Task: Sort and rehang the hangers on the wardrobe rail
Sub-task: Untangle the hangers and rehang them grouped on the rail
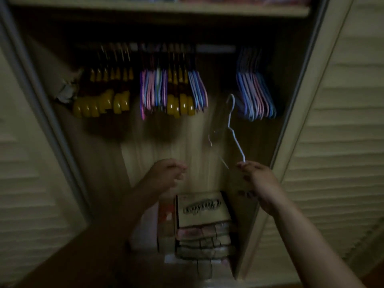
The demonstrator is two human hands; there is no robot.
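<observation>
My right hand [254,173] pinches the lower end of a thin pale wire hanger [233,129], whose hook points up below the wardrobe rail [216,48]. Beside it my left hand [168,173] hovers with loosely curled fingers and holds nothing. On the rail hang several yellow-and-brown wooden hangers [101,100] at the left, a mixed bunch of pink, blue and yellow hangers [172,94] in the middle, and a bunch of blue and pink wire hangers [255,94] at the right. The frame is dark and blurred.
Louvred doors stand open on the left [31,163] and right [336,142]. A shelf [158,8] runs above the rail. Below the hands sit a printed cardboard box [202,208] and a wire basket [205,242] on the wardrobe floor.
</observation>
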